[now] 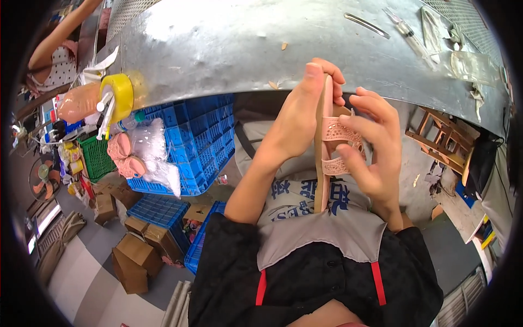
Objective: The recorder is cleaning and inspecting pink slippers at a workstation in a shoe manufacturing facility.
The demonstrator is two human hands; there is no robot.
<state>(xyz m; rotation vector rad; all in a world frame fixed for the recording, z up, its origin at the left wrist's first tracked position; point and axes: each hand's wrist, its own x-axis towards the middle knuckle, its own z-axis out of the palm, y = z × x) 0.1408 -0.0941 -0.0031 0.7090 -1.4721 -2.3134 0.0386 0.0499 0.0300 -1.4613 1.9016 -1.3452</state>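
A pink sandal (pixel 335 131) with perforated straps and a tan sole stands on its edge in front of my apron (pixel 316 242). My left hand (pixel 297 120) is closed around its far end, with the palm along the sole and the fingers over the top. On the strap side, the thumb and fingertips of my right hand (pixel 378 144) touch the two straps, its fingers curled about them. Part of the strap edge is hidden behind those fingers.
Beyond my hands lies a metal worktable (pixel 218 54) bearing tweezers (pixel 366 25) and a syringe (pixel 409 35). To the left, yellow tape (pixel 124 97) sits at the table's edge. Pink sandals (pixel 128 158) and clear plastic bags (pixel 150 144) rest by a blue crate (pixel 201 141). Cardboard boxes (pixel 133 261) stand below.
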